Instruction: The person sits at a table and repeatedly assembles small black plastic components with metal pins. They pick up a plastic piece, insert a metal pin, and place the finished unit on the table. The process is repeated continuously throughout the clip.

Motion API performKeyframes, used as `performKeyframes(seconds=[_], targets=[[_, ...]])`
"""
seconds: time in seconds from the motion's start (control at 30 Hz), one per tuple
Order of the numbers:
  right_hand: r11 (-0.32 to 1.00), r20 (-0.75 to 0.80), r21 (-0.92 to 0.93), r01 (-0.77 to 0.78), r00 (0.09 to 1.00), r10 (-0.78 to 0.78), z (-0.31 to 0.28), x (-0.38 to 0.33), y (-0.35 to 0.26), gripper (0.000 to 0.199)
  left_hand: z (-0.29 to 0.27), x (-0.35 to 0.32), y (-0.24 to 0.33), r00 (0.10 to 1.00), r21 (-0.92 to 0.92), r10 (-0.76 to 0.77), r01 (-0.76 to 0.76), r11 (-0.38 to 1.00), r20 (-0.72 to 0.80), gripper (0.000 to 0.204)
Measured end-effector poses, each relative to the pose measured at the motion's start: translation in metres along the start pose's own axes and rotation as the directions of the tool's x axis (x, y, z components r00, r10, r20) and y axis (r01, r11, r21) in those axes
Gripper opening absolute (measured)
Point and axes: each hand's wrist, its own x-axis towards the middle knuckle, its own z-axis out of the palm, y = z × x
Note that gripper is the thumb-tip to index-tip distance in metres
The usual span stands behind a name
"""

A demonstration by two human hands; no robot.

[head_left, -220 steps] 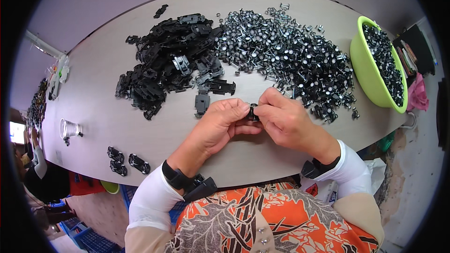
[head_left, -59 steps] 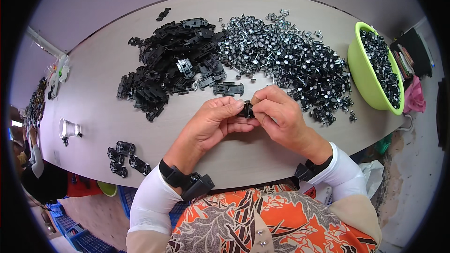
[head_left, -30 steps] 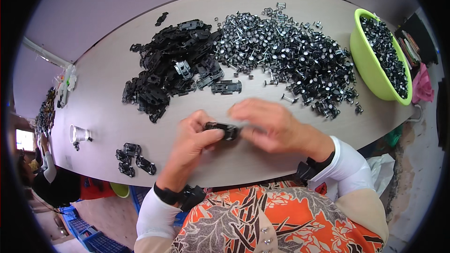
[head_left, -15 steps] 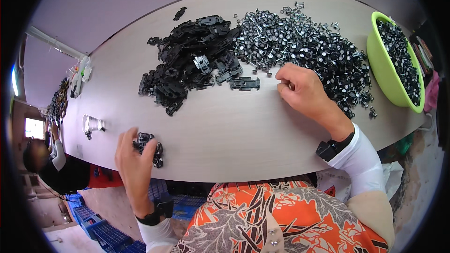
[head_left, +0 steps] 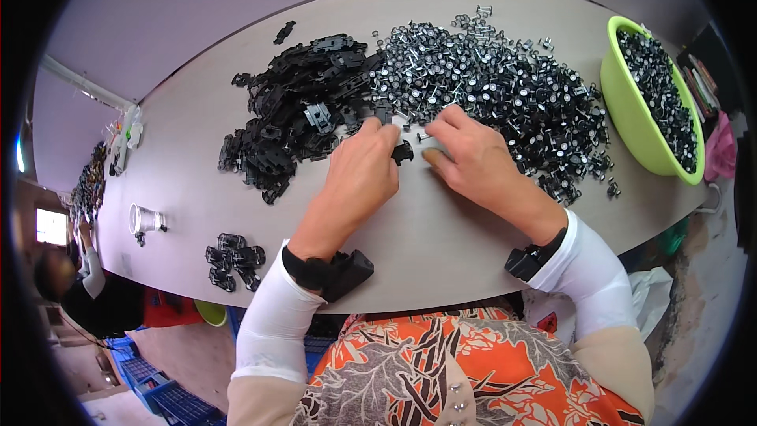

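My left hand (head_left: pixel 356 167) is closed on a black toy car chassis (head_left: pixel 403 151), whose end pokes out past the fingers. Facing it, my right hand (head_left: pixel 475 156) pinches a small wheel axle (head_left: pixel 422 137) between thumb and fingertips. The chassis and the axle are a short gap apart. Behind my left hand spreads a pile of black car chassis (head_left: pixel 272 122), with one greyish piece (head_left: pixel 318 117) on top. Beyond my right hand lies a wide heap of wheel axles (head_left: pixel 473 71) with black wheels and silvery pins.
A lime-green basin (head_left: pixel 650 138) full of wheel axles stands at the right. Several chassis with wheels (head_left: pixel 234 259) lie front left, near a clear plastic cup (head_left: pixel 145 218) on its side. At far left another person (head_left: pixel 98 292) works by a mixed pile (head_left: pixel 88 181).
My left hand has left the small group at front left and now grips a chassis near the middle. My right hand has shifted left, toward it, with an axle showing at its fingertips.
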Motion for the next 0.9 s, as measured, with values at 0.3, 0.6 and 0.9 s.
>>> performKeyframes(seconds=[0.3, 0.6, 0.9], targets=[[0.984, -0.025, -0.131, 0.118, 0.992, -0.122, 0.018, 0.014, 0.013, 0.007, -0.007, -0.014, -0.002, 0.973, -0.543, -0.204, 0.112, 0.832, -0.113, 0.012], [0.977, 0.144, -0.204, -0.053, 0.986, 0.084, 0.0, 0.01, -0.011, 0.015, -0.013, -0.019, -0.022, 0.854, -0.883, -0.274, 0.469, 0.034, 0.443, 0.017], [0.999, 0.187, 0.051, -0.006, 0.982, -0.004, -0.008, 0.006, -0.004, 0.016, -0.007, -0.021, -0.022, 0.823, -0.845, -0.196, 0.531, -0.071, 0.533, 0.021]])
